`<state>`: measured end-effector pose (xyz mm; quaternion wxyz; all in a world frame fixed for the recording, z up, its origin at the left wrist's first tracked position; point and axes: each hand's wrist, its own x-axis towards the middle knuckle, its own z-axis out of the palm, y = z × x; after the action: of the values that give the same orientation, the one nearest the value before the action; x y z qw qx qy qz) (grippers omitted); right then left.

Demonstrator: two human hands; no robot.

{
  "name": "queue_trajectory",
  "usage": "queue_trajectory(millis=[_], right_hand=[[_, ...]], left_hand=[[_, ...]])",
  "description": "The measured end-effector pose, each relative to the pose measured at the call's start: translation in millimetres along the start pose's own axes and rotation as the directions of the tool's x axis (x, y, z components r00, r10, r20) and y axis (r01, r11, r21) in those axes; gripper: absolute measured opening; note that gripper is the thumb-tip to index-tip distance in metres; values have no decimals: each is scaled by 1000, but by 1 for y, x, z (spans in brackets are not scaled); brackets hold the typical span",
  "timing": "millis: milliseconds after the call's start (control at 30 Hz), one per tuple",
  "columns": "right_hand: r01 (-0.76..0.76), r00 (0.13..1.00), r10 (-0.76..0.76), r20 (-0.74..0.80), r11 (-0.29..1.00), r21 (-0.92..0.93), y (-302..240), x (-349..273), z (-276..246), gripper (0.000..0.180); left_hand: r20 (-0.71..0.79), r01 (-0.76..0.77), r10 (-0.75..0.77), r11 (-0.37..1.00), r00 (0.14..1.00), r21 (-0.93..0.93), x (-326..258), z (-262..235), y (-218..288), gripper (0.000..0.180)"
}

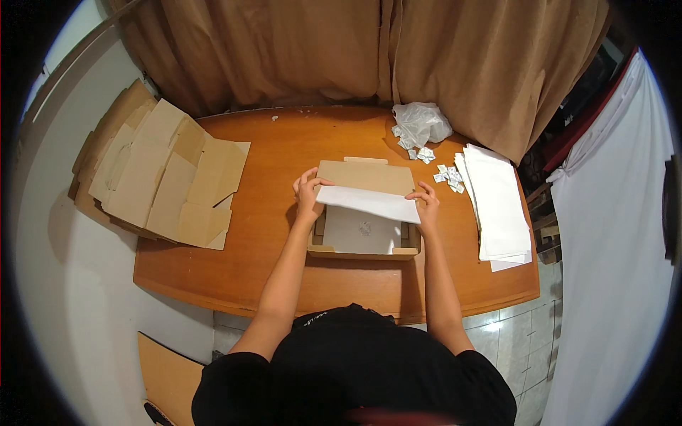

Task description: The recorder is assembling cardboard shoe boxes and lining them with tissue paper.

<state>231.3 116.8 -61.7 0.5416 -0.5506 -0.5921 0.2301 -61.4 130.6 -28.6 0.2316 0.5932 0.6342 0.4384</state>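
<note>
- While the left hand [307,193] and the right hand [428,206] are pinching the two ends of a white paper sheet [369,204], fingers closed on its edges, the sheet is hanging over the open cardboard box [364,248] near the middle of the wooden table [270,277].
- The sheet is sagging slightly toward the right; an uneven pull is likely to be creasing or tearing it.
- The box's far flap [366,175] is standing behind the sheet, so the paper could be catching on it and folding crookedly.
- The stack of white sheets [497,213] is lying near the table's right edge; a stray elbow could be pushing it off.
- Small white packets [449,177] are sitting loose at the far right, easily scattered.
</note>
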Motion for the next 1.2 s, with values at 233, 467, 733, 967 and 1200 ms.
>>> queue_trajectory(millis=[233,467,733,967,1200], right_hand=[[-143,989,138,-57,985,-92,-12,-16,-6,23],[-260,965,255,-53,955,-143,-36,-41,-20,30],[-93,976,174,129,874,-478,-79,-55,-12,40],[-166,970,241,19,721,-673,-97,-52,-5,42],[-167,919,391,54,511,-843,-109,-60,2,44]], left_hand=[[66,68,-53,964,996,-258,-15,-19,-14,30],[433,438,-264,817,862,-373,-38,-40,12,48],[395,302,-148,882,907,-362,-43,-35,15,56],[355,406,-247,764,902,-501,-38,-30,11,58],[342,385,-228,766,912,-514,-39,-36,5,59]])
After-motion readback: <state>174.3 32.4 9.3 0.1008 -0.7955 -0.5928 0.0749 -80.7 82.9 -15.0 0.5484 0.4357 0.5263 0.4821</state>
